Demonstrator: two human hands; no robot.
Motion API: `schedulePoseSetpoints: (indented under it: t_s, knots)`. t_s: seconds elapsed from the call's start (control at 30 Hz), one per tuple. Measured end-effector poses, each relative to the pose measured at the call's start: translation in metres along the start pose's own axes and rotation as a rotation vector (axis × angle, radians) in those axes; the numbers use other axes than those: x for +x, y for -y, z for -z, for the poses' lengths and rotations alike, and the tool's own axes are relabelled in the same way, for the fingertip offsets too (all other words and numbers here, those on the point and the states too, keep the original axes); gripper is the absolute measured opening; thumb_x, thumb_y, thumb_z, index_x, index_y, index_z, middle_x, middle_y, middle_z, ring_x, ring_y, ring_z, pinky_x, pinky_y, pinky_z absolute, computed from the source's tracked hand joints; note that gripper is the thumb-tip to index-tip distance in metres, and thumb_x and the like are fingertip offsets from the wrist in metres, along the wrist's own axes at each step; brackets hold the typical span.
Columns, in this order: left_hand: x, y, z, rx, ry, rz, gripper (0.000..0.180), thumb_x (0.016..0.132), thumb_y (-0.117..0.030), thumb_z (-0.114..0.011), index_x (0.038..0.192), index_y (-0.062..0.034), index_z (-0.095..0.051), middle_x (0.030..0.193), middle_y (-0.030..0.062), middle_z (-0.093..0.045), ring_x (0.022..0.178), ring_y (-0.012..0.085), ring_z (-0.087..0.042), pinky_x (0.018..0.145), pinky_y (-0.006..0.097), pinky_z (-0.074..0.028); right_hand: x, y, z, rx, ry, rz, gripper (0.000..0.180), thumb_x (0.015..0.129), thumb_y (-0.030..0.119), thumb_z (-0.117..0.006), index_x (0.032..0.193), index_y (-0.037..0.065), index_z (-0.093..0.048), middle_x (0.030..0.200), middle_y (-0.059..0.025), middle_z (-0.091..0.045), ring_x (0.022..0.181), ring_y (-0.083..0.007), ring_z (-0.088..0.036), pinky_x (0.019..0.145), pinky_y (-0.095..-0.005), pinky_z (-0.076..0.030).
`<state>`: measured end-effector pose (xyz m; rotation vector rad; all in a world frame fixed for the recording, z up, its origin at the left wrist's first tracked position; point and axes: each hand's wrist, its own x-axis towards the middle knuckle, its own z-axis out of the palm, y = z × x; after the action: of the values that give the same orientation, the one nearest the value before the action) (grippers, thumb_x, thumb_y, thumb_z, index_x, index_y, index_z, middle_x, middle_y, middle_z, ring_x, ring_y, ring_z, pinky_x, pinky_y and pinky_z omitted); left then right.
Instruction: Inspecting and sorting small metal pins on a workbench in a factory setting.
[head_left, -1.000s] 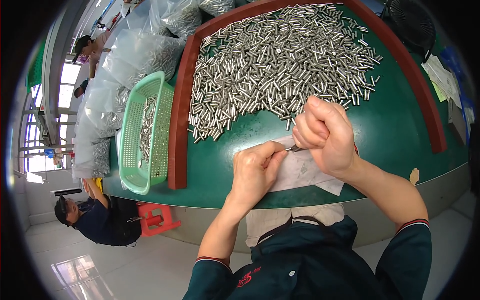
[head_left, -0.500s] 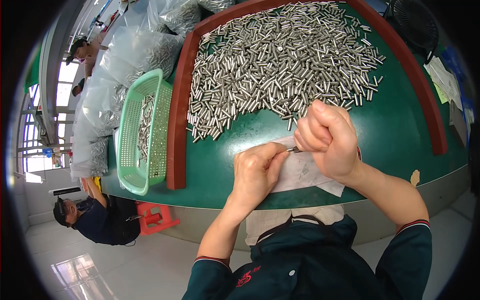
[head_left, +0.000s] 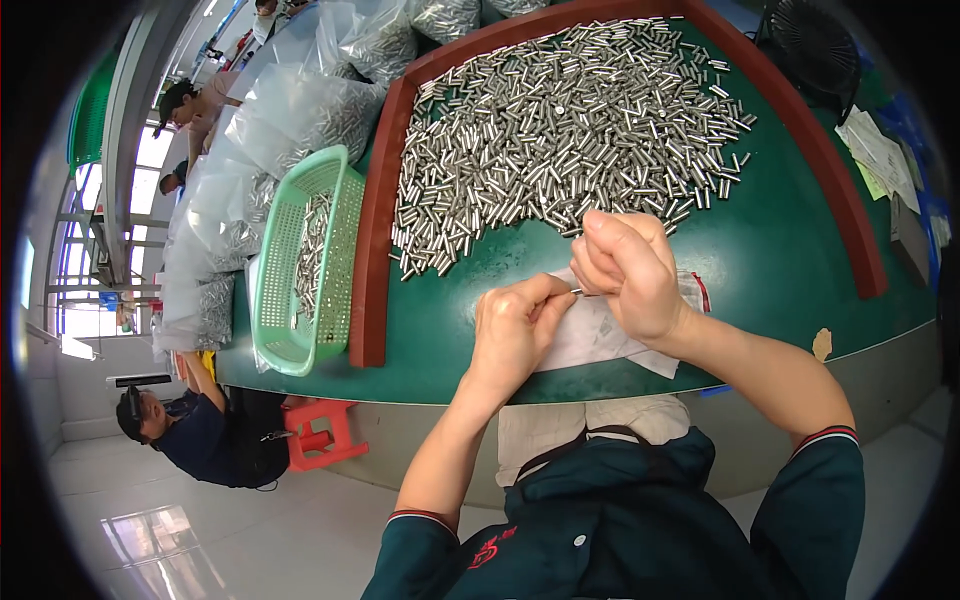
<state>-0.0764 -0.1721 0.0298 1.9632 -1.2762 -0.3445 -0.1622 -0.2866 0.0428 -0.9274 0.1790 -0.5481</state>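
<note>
My left hand (head_left: pixel 512 330) is closed, thumb and forefinger pinching a small metal pin (head_left: pixel 576 291) by its end. My right hand (head_left: pixel 632 280) is curled into a fist right beside it, its fingers meeting the pin's other end. What else lies inside that fist is hidden by the fingers. Both hands hover over a pale cloth (head_left: pixel 590 335) with a red strip at its right edge. Beyond them a wide heap of short shiny metal pins (head_left: pixel 570 130) covers the green table (head_left: pixel 790 230).
A red-brown rail (head_left: pixel 372 250) borders the heap on the left, back and right. Left of it stands a light green basket (head_left: pixel 345 260) holding pins. Clear bags of pins (head_left: pixel 290 120) line the table's far left. A black fan (head_left: pixel 812 50) and papers (head_left: pixel 880 155) sit right. A person (head_left: pixel 205 430) works at left.
My right fist has shifted left, closer to my left hand, uncovering the cloth's red strip. The dark tip that showed between the hands is now mostly hidden. The whole view has turned slightly.
</note>
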Motion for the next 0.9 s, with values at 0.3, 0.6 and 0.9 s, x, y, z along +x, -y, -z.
schedulePoseSetpoints:
  t_s: [0.3,0.6,0.9]
  knots:
    - [-0.003,0.002,0.005,-0.341,-0.046,0.228,0.008,0.076,-0.007,-0.059,0.072,-0.0013,-0.055,0.051,-0.004,-0.04,0.046,0.0042,-0.035,0.042,0.019,-0.027,0.007,0.013,0.005,-0.116,0.048,-0.041,0.043,0.087,0.019,-0.037,0.047,0.012,-0.024,0.04,0.0029,-0.026,0.037,-0.0071,-0.019,0.038,-0.0241,-0.018]
    - [0.006,0.017,0.037,-1.63,-0.019,0.563,0.009,0.084,-0.011,-0.048,0.09,-0.0049,-0.051,0.082,0.0071,-0.051,0.058,0.0077,-0.038,0.047,0.018,-0.031,-0.001,0.011,0.021,0.121,0.073,-0.03,0.042,0.087,0.021,-0.036,0.047,0.011,-0.025,0.04,0.0007,-0.028,0.038,-0.0082,-0.021,0.041,-0.0244,-0.021]
    - [0.043,0.028,0.034,-0.057,-0.206,0.177,0.013,0.072,-0.011,-0.064,0.077,-0.0016,-0.057,0.049,-0.0026,-0.038,0.044,0.006,-0.036,0.041,0.024,-0.03,0.003,0.011,0.021,0.106,0.046,-0.043,0.042,0.087,0.022,-0.036,0.048,0.011,-0.024,0.04,0.0008,-0.027,0.039,-0.0079,-0.019,0.04,-0.0245,-0.019]
